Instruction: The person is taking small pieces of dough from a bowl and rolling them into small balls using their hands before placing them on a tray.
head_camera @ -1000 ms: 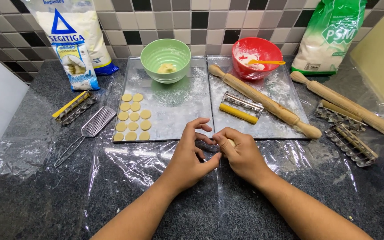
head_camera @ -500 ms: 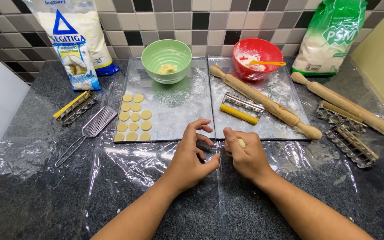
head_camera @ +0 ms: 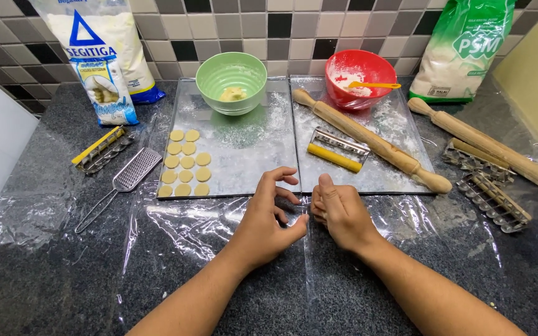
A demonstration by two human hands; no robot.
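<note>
Dough, if any sits in the right hand (head_camera: 339,210), is hidden: that hand is curled into a loose fist with the thumb up, resting on the plastic sheet (head_camera: 175,236) just below the two trays, and I cannot tell what the fingers close on. The left hand (head_camera: 268,219) lies beside it, almost touching, fingers spread and bent, gripping nothing. Going by the pale rounds (head_camera: 185,163) laid out on the left tray (head_camera: 250,149), such dough looks soft and light, easy to dent and likely to stick, so I would take it gently with the fingertips at the edges rather than squeeze it. Counting: eleven rounds in rows on the left tray; two metal trays, the right tray (head_camera: 400,134) dusted with flour; two bowls, a green bowl (head_camera: 231,81) with a lump of dough and a red bowl (head_camera: 361,78) with flour and a yellow spoon (head_camera: 375,85); two rolling pins, one (head_camera: 368,138) across the right tray and another (head_camera: 487,148) on the counter; a yellow-handled cutter (head_camera: 336,150); one small grater (head_camera: 126,180); three bags at the tiled wall.
</note>
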